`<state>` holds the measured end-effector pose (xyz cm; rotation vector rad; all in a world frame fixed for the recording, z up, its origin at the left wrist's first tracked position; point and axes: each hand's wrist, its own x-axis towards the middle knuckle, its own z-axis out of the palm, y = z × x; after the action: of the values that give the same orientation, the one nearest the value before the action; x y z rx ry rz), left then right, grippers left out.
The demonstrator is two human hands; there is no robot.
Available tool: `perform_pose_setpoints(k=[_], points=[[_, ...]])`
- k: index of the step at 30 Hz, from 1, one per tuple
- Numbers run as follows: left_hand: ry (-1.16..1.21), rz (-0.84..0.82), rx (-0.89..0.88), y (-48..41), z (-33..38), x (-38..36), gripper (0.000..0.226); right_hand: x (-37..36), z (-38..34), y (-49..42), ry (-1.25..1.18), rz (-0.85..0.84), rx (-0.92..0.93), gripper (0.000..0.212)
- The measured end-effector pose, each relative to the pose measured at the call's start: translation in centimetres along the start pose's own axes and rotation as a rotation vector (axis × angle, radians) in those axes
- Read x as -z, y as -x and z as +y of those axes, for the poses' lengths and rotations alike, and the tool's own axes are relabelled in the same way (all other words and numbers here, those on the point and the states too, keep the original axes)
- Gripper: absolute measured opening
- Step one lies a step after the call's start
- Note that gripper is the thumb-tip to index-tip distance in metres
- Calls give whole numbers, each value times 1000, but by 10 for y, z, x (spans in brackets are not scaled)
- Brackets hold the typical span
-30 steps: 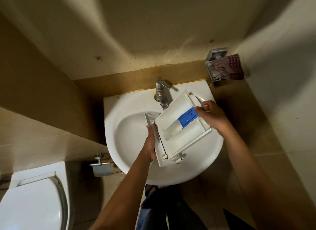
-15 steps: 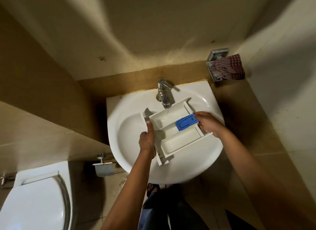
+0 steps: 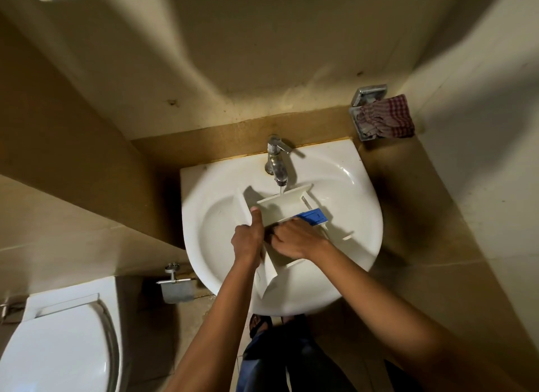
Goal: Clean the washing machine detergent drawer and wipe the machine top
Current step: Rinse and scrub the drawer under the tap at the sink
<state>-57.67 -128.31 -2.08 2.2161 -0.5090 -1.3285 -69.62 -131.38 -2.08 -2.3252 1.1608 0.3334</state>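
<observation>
One white sink [image 3: 353, 184] contains the whole operation. The detergent drawer [image 3: 287, 205] lies nearly level in the basin, its far end under the tap [image 3: 275, 161], which runs a thin stream into the far compartment. A second ago the drawer was tilted up on edge. It has since been lowered flat, so rinsing is judged to be under way, with the machine top not yet addressed. The left hand [image 3: 248, 241] grips the long panel at the drawer's left end, thumb extended along it. The right hand [image 3: 297, 238] has shifted from the drawer's right edge into the near compartment, just beside the blue insert [image 3: 312, 216]. Its fingers curl downward, and whether they hold anything cannot be determined. That hand covers the compartment floor. The washing machine is out of view.
</observation>
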Motion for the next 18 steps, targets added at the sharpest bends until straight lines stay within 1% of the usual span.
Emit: perform_pose_setpoints(k=[2,3,6,7,9,11,13,14,15,17,18], points=[[-42,-22,-18,-1,3,-2,86,6,-12,-6,-212,-164,-105,28],[-58,-29,-23,-1,4,-3,86,8,-15,-9,-282,-219,-115,25],[-102,-20,-28,-3,9,-2,84,6,-6,-10,-423,-311,-120,19],[-103,-16,-25,-4,9,-1,83,4,2,-10,-464,-321,-117,20],[-89,-32,-15,-4,11,0,79,6,13,-6,-445,-337,-132,24],[-66,-58,12,-2,10,-2,79,4,19,-2,-306,-291,-114,27],[-41,-74,59,0,10,-4,84,0,13,0,-105,-239,-77,18],[-23,-71,78,2,10,-4,85,-3,7,0,-93,-224,-73,14],[-20,-62,101,3,11,-3,88,-10,3,-3,-136,-208,-73,15],[-73,-55,139,-1,11,-2,102,-13,-3,-1,-281,-219,-106,18],[-114,-46,148,-4,10,-1,103,-13,-4,1,-366,-246,-140,16]])
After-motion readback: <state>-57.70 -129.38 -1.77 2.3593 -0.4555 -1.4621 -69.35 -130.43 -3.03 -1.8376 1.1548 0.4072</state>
